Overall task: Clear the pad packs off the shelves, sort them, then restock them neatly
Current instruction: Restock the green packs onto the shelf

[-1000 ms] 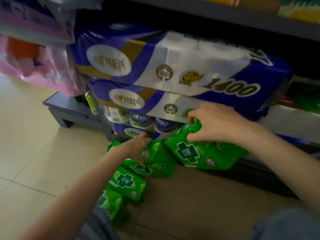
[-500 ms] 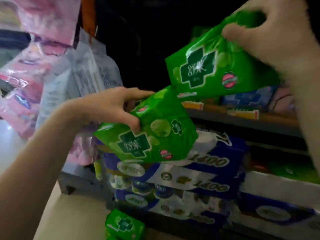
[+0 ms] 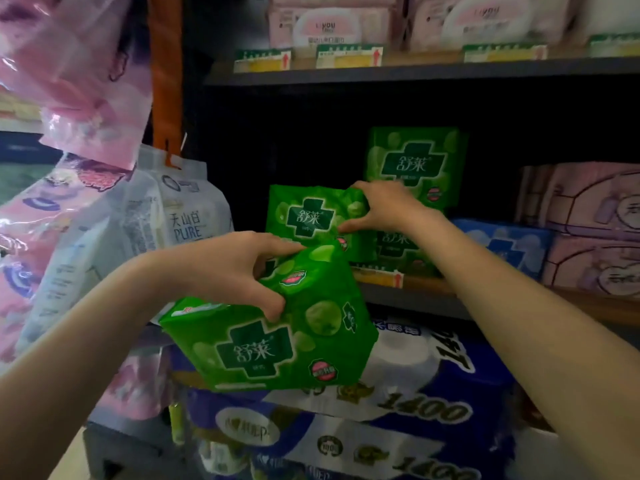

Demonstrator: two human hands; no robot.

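Observation:
My left hand (image 3: pixel 228 268) grips a green pad pack (image 3: pixel 273 344) by its top edge, holding it tilted in front of the shelf. My right hand (image 3: pixel 384 209) pinches the right edge of a second green pad pack (image 3: pixel 304 216), which stands upright on the middle shelf (image 3: pixel 415 296). Behind my right hand another green pad pack (image 3: pixel 414 164) stands on top of a further green pack (image 3: pixel 398 251), partly hidden by my hand and wrist.
A blue pad pack (image 3: pixel 505 244) and pink packs (image 3: pixel 588 230) fill the shelf's right side. Pale pink packs (image 3: pixel 332 26) line the upper shelf. Blue tissue bundles (image 3: pixel 398 410) lie stacked below. White and pink bags (image 3: pixel 180 209) hang at the left.
Both hands rose from the floor pile with a green pack each. My right hand has carried its pack onto the middle shelf and stood it upright; the left still holds its pack in front.

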